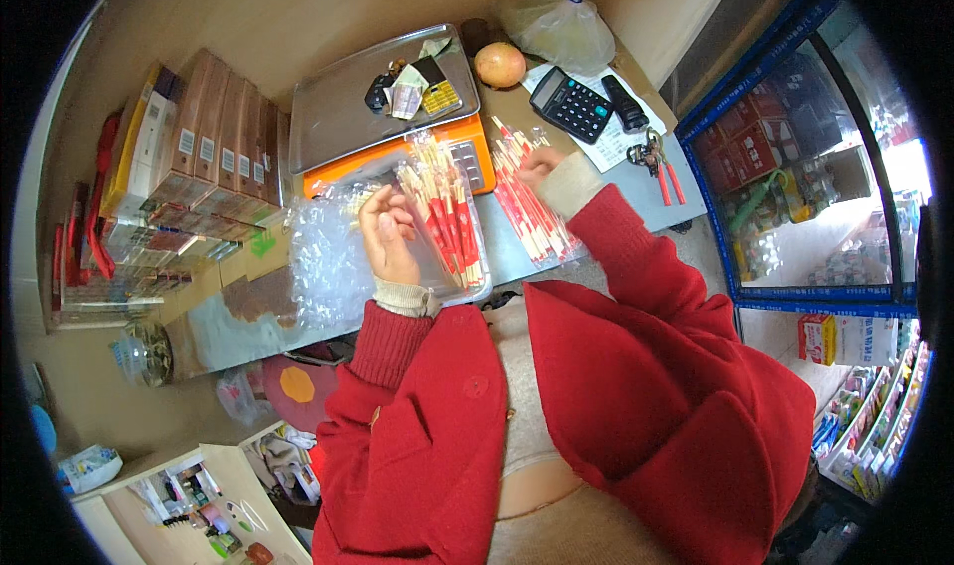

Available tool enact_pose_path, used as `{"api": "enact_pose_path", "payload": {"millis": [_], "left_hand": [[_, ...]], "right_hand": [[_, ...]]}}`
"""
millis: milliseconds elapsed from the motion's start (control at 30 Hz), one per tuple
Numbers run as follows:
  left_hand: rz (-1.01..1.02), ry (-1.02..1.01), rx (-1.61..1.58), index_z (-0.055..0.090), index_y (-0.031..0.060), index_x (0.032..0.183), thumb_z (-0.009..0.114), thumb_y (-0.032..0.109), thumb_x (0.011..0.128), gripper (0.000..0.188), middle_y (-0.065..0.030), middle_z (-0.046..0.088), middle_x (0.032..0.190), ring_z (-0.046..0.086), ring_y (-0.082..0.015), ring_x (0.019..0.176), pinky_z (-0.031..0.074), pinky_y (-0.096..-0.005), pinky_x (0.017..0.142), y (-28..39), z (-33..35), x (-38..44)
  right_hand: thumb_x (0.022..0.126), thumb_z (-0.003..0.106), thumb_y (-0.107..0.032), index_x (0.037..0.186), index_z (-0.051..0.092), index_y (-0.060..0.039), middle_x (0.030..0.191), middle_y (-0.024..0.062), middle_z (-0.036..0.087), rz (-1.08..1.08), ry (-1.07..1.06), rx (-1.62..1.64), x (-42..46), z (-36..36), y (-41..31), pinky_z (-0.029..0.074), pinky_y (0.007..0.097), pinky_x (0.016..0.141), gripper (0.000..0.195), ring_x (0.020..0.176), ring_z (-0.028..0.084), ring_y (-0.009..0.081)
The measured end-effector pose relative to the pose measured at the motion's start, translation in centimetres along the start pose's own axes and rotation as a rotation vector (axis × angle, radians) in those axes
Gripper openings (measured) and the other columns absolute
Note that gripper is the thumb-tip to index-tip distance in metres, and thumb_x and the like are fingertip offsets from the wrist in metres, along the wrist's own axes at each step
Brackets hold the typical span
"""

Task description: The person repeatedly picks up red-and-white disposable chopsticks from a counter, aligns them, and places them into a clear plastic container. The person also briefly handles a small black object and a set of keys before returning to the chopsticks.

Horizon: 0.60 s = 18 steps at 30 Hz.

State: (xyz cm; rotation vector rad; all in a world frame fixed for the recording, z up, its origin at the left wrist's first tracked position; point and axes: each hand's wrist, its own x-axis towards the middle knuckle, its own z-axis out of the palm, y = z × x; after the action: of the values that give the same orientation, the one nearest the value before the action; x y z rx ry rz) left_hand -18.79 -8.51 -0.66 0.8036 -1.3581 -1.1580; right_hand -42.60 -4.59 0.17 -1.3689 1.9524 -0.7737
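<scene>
My left hand point(389, 233) is raised with loosely curled fingers, and nothing shows in it. It hovers between crumpled clear plastic packaging point(328, 252) and a clear plastic tray point(481, 285). In that tray lies a bundle of disposable chopsticks in red-and-white sleeves point(451, 229). To its right, a second spread of similar sleeved chopsticks point(525, 211) rests on the counter. My right hand point(540, 166), fingers bent, is at the upper part of this spread. Whether it grips any of them is hidden by the fingers.
Behind the tray stands an orange scale point(484, 155) with a metal pan point(335, 125) holding banknotes and a phone. A calculator point(572, 104), keys point(656, 155) and a round fruit point(500, 65) lie at the back right. Stacked boxes point(216, 133) line the left; a blue-framed glass case point(812, 297) stands right.
</scene>
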Motion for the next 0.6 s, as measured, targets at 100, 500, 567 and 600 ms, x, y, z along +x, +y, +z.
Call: {"api": "enact_pose_path", "payload": {"millis": [100, 500, 567, 600], "left_hand": [[0.01, 0.027, 0.069, 0.044, 0.0022, 0.111, 0.039, 0.027, 0.091, 0.032, -0.0025, 0.049, 0.089, 0.041, -0.0039, 0.068, 0.037, -0.0179, 0.058, 0.1, 0.3, 0.1], [-0.413, -0.766, 0.479, 0.053, 0.0007, 0.083, 0.039, 0.031, 0.09, 0.034, -0.0072, 0.059, 0.07, 0.055, -0.0171, 0.064, 0.043, -0.0304, 0.061, -2.3, 0.1, -0.9], [-0.373, -0.782, 0.486, 0.053, 0.0014, 0.083, 0.039, 0.032, 0.09, 0.034, -0.0056, 0.058, 0.068, 0.053, -0.0144, 0.061, 0.042, -0.0281, 0.057, -2.5, 0.1, -0.6], [-0.383, -0.655, 0.392, 0.054, 0.0021, 0.083, 0.039, 0.032, 0.091, 0.035, -0.0047, 0.056, 0.066, 0.052, -0.0128, 0.059, 0.041, -0.0265, 0.055, -2.3, 0.1, -0.5]], "right_hand": [[0.08, 0.05, -0.028, 0.093, 0.06, 0.0004, 0.088, 0.0203, 0.062, 0.178, -0.029, -0.62, 1.6, -1.4, 4.9, 0.049, 0.0386, 0.071, 0.033, 0.081, 0.061, 0.0299], [0.075, 0.056, -0.025, 0.091, 0.062, -0.0012, 0.087, 0.0187, 0.063, 0.259, -0.036, -0.512, 2.0, -1.1, 8.1, 0.05, 0.0371, 0.07, 0.03, 0.08, 0.062, 0.0296], [0.077, 0.056, -0.02, 0.09, 0.06, -0.0006, 0.079, 0.0145, 0.062, 0.214, 0.074, -0.054, 1.3, -2.3, 5.9, 0.051, 0.0332, 0.062, 0.024, 0.074, 0.063, 0.0239], [0.079, 0.057, -0.018, 0.089, 0.06, -0.0003, 0.075, 0.0124, 0.062, 0.188, 0.124, 0.174, 0.9, -2.9, 4.7, 0.051, 0.0312, 0.058, 0.021, 0.07, 0.063, 0.0211]]}}
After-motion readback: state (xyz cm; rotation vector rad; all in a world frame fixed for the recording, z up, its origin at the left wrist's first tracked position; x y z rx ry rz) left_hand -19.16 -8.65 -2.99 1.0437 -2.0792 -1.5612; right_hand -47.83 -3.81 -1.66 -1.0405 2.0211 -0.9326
